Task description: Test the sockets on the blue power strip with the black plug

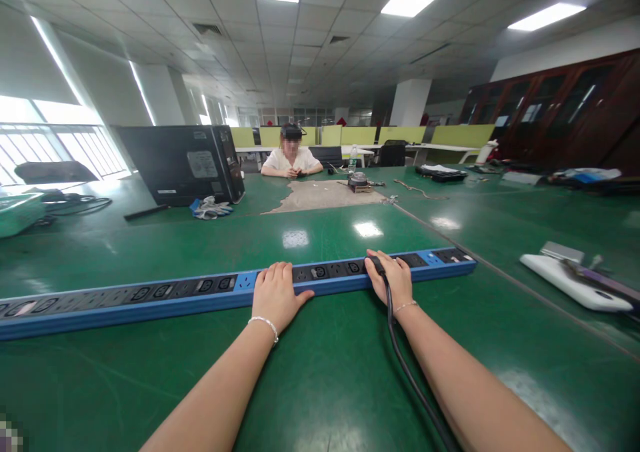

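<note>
A long blue power strip [200,306] with black and blue sockets lies across the green table in front of me. My left hand [276,295] is wrapped over the middle of the strip, fingers on its far side and thumb along its near edge. Farther right, my right hand [393,279] grips a black plug [378,264] at the strip's sockets. How deep the plug sits is hidden by my fingers. From the plug a black cable [400,352] runs down toward me, beside my right forearm.
A black computer case [185,162] and gloves [211,207] are at the back left. Across the green table [320,232] sits a person [291,155], near a bottle [353,159] and a cardboard sheet [325,197]. A white device [575,282] lies at the right.
</note>
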A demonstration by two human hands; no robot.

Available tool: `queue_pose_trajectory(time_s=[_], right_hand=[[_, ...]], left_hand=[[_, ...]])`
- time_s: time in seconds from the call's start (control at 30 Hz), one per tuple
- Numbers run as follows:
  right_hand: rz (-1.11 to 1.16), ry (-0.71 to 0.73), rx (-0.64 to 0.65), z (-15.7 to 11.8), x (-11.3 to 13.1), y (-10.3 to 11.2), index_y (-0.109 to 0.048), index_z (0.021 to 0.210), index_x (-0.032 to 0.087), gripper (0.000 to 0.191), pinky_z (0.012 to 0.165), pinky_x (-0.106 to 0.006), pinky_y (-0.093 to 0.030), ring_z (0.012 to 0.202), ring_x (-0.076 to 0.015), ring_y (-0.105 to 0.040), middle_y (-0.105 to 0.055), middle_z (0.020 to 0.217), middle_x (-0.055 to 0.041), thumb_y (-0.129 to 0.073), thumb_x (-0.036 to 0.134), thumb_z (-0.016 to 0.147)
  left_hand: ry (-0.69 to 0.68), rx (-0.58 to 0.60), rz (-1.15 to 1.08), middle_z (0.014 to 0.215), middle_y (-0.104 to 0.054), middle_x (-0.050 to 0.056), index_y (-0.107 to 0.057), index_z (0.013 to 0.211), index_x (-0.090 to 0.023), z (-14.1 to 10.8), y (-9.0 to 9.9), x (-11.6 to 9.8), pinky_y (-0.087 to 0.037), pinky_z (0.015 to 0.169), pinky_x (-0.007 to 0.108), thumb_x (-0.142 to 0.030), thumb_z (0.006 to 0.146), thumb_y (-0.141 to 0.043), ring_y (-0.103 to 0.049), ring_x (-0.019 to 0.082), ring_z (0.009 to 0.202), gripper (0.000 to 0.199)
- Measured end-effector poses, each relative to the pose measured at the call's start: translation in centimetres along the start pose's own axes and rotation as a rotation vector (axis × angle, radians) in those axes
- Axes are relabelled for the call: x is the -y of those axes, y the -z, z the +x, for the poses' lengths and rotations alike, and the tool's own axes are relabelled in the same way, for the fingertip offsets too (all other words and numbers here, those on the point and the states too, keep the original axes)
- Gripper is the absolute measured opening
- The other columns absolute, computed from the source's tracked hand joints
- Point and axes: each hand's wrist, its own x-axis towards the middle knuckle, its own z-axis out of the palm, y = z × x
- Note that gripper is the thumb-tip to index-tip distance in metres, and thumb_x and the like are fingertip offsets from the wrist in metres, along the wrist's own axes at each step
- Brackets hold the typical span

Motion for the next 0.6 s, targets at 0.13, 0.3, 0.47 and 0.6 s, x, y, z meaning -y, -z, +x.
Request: queue_pose_trajectory(time_s=[0.13,0.3,0.47,0.6], right_hand=[[0.284,-0.203,-0.271,1.4,-1.8,1.5,-0.064,0.103,0.018,0.048,0.086,-0.032,-0.042,0.094,-0.0185,-0.061,-0.068,0.101,-0.0079,-0.030,0.047,0.087],[0.287,-0.274,-0.183,2.9,-7.8,4.8,-0.066,0.100,0.019,0.043,0.090,-0.035,-0.041,0.096,-0.0210,-0.060,-0.068,0.101,-0.0075,-0.042,0.049,0.082],[0.184,-0.266,-0.064,3.4,-10.9,5.5,-0.067,0.101,0.021,0.043,0.091,-0.039,-0.041,0.098,-0.0233,-0.060,-0.069,0.100,-0.0072,-0.042,0.049,0.082],[0.067,-0.243,0.064,3.6,-11.1,5.3,-0.065,0.106,0.025,0.044,0.092,-0.040,-0.040,0.104,-0.0251,-0.058,-0.067,0.107,-0.0051,-0.040,0.052,0.082]], left_hand=[[-0.007,0.000,0.012,0.120,-0.056,0.016,-0.048,0.117,-0.012,0.0,-0.1,0.1,-0.033,0.098,0.041,-0.056,0.072,-0.056,-0.047,0.028,0.115,0.064],[-0.007,-0.001,0.018,0.120,-0.056,0.016,-0.049,0.116,-0.011,0.0,-0.1,0.0,-0.033,0.098,0.042,-0.056,0.071,-0.058,-0.047,0.029,0.115,0.065],[-0.007,0.001,0.010,0.120,-0.056,0.016,-0.049,0.116,-0.012,0.0,0.0,0.1,-0.032,0.098,0.042,-0.056,0.071,-0.057,-0.047,0.029,0.115,0.064],[-0.015,-0.006,0.015,0.118,-0.057,0.016,-0.049,0.116,-0.010,0.0,0.1,0.1,-0.033,0.097,0.042,-0.055,0.071,-0.058,-0.048,0.029,0.113,0.064]])
